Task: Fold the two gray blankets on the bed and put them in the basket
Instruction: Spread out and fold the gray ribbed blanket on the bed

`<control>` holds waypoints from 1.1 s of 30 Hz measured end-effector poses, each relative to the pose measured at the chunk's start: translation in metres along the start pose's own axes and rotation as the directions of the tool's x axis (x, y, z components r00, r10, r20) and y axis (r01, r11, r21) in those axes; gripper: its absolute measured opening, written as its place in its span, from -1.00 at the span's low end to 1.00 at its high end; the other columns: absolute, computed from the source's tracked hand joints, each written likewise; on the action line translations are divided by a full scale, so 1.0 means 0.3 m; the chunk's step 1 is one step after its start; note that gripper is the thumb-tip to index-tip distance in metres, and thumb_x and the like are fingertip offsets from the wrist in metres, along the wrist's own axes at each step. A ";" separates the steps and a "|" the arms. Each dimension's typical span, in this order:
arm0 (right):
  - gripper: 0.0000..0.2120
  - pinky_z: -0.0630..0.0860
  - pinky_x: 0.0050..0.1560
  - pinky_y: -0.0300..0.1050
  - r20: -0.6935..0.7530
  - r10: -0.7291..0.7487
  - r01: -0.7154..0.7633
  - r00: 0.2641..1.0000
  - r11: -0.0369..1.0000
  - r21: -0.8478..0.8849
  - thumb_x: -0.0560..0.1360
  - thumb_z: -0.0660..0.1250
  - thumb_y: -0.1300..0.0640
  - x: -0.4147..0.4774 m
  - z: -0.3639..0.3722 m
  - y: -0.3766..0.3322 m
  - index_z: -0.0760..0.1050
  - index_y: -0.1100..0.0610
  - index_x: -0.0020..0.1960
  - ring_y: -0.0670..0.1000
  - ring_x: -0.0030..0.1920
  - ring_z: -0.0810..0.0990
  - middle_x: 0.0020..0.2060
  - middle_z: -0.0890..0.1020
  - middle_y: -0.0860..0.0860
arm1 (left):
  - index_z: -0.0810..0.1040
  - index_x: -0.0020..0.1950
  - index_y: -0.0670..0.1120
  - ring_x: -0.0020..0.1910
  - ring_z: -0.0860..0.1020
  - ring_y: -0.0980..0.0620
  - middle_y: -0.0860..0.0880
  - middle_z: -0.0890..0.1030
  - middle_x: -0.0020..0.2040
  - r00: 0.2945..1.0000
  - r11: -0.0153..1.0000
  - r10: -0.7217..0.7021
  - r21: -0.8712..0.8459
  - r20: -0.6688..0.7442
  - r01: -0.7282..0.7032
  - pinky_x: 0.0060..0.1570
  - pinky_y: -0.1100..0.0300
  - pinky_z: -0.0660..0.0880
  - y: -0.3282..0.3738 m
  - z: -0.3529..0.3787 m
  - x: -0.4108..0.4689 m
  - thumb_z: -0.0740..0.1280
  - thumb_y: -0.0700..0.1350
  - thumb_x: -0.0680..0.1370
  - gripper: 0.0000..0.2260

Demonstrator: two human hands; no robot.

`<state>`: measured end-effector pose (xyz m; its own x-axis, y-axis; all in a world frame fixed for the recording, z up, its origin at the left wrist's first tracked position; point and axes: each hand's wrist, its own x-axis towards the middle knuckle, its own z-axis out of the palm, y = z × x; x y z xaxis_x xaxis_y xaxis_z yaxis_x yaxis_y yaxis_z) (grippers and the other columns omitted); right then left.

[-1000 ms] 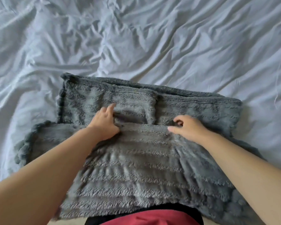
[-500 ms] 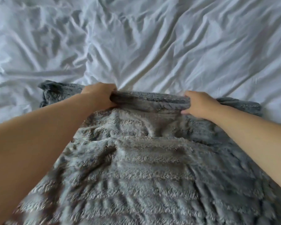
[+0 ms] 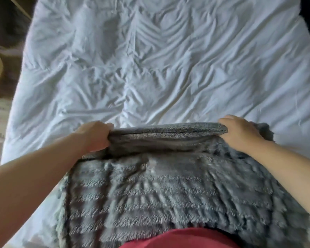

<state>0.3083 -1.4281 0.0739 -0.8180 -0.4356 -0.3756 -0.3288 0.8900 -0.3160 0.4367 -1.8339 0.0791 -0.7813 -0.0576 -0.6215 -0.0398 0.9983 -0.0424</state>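
The fingers of the left hand (image 3: 94,137) and the right hand (image 3: 240,134) are curled round the folded edge of the gray blanket (image 3: 168,190). The blanket is laid on the near end of the bed (image 3: 168,68).

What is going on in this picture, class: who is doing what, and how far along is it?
A person stands at the near edge of a bed covered with a wrinkled white sheet. The left hand and the right hand each grip the far, doubled-over edge of a fuzzy gray blanket, which lies spread back toward the person's body. The fold is under way, not finished. Only this one blanket shows in the picture.
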 end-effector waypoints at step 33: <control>-0.32 0.38 0.30 0.06 0.533 0.035 0.178 0.846 0.922 -0.343 0.57 0.21 0.03 -0.499 0.434 -0.739 -0.09 -0.07 0.57 0.18 0.47 0.10 0.50 0.09 0.06 | 0.50 0.10 -0.03 0.03 0.53 -0.14 -0.11 0.59 0.05 0.851 0.571 -0.525 -0.732 0.022 0.372 -0.17 0.15 0.37 -0.083 0.470 -0.577 0.38 0.00 0.45 -0.74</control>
<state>0.5652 -1.5778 0.0868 -0.4517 -0.4094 -0.7927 -0.6109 0.7894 -0.0596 0.6608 -1.8501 0.0775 -0.6299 -0.5735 -0.5238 -0.7691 0.5547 0.3175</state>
